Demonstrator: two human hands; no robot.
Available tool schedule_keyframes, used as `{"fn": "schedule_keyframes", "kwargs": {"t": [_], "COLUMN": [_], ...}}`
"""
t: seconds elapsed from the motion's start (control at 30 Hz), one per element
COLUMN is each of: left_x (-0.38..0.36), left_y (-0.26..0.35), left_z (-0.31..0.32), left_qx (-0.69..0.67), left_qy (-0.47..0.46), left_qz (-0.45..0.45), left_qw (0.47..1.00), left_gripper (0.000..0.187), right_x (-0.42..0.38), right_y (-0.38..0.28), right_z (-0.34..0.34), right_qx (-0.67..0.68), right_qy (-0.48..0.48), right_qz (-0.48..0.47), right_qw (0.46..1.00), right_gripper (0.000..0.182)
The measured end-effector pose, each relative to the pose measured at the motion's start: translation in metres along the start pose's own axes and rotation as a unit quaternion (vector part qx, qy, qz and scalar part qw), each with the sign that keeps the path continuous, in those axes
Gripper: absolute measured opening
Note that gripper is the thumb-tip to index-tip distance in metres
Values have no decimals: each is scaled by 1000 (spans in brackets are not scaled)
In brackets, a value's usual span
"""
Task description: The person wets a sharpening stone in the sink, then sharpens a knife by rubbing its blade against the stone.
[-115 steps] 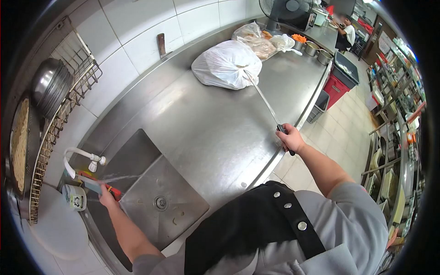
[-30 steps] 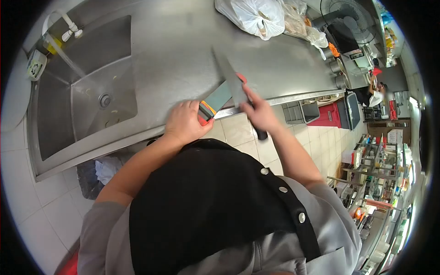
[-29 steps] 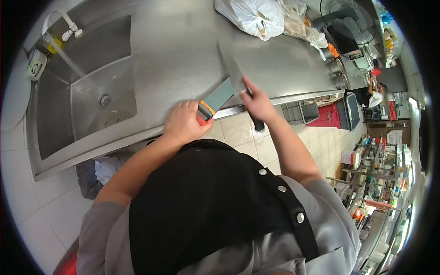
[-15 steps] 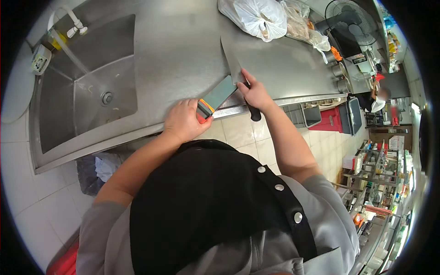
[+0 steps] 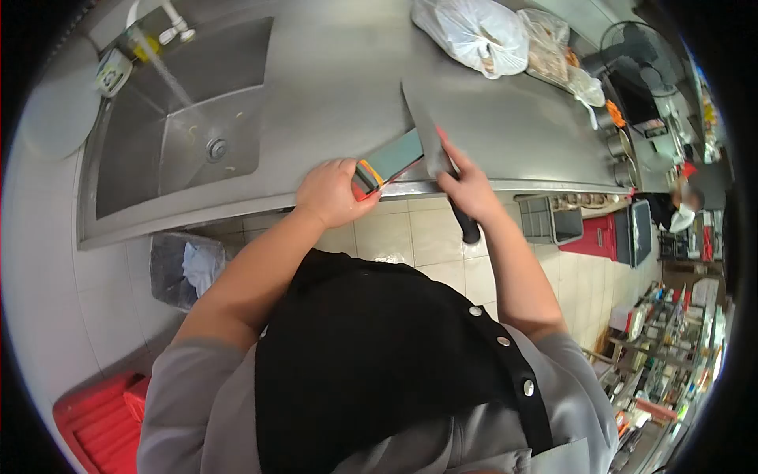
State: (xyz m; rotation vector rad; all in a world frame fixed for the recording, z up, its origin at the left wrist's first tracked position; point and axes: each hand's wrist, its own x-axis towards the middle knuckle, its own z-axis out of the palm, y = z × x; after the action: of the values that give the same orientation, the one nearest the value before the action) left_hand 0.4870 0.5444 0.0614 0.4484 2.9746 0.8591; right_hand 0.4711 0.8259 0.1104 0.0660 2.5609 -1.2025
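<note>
A whetstone (image 5: 399,153), grey-green with a black, orange and red holder, lies at a slant near the front edge of the steel counter. Wrapped around the holder's near end is my left hand (image 5: 335,193), fingers closed. My right hand (image 5: 466,188) grips a broad-bladed kitchen knife (image 5: 421,122) by its black handle, one finger extended along the blade. The blade overlaps the far end of the stone, its tip pointing away over the counter. Its handle end sticks out past the counter edge toward me.
On the left is a steel sink (image 5: 189,170) with running water from a white tap (image 5: 178,31). White plastic bags (image 5: 474,35) sit at the back, near a fan (image 5: 639,51). A bin (image 5: 175,272) stands below. Another person (image 5: 683,209) is far right.
The knife has shifted toward my body relative to the stone, its handle reaching farther past the counter edge. My left hand keeps its hold. The whole view has shifted slightly.
</note>
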Motion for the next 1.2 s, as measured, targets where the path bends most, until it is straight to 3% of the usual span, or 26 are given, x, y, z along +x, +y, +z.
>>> {"fn": "schedule_keyframes", "kwargs": {"t": [0.17,0.23,0.33,0.4,0.5,0.57,0.6,0.63,0.73,0.83,0.93,0.97,1.0,1.1,1.17,1.2], "left_x": [0,1,3,0,2,-1,-2,1,2,1,0,1,0,3,0,2], "left_y": [1,1,-3,-5,-4,-5,-4,-3,-4,-7,-9,-11,-11,-11,-12,-13], "left_z": [-4,-2,5,7,4,3,0,-1,-3,7,6,5,5,7,8,8], "left_qx": [4,8,0,-27,-23,-13,-9,-3,-12,-32,-25,-24,-24,-27,-21,-18], "left_qy": [-7,-9,-10,27,40,16,-2,-17,-15,45,50,41,32,52,41,26], "left_qz": [-17,-15,-6,20,24,12,5,-3,2,32,35,35,34,38,43,37], "left_qw": [1000,1000,1000,999,999,1000,1000,1000,1000,998,998,998,999,998,998,999], "left_gripper": [55,52,53,51,49,50,52,54,54,48,49,49,50,52,54,55], "right_x": [-126,-156,-95,-42,-45,-107,-143,-163,-122,-22,-33,-65,-100,-138,-82,-43], "right_y": [33,21,28,11,19,32,12,17,-5,3,17,21,21,4,-5,-4], "right_z": [-2,-8,-2,0,4,-1,-8,-9,-12,4,13,11,12,7,3,3], "right_qx": [45,125,3,-6,11,0,22,24,-32,-87,-19,-61,13,-30,-68,-81], "right_qy": [-56,-98,-28,5,22,-25,-62,-61,-53,47,34,11,-24,-47,-30,13], "right_qz": [-28,35,-23,13,6,-46,27,-9,14,-36,-30,-33,-26,5,55,30], "right_qw": [997,987,999,1000,1000,999,997,998,998,994,999,997,999,998,996,996], "right_gripper": [70,72,71,70,69,68,69,70,69,69,69,69,70,69,67,68]}}
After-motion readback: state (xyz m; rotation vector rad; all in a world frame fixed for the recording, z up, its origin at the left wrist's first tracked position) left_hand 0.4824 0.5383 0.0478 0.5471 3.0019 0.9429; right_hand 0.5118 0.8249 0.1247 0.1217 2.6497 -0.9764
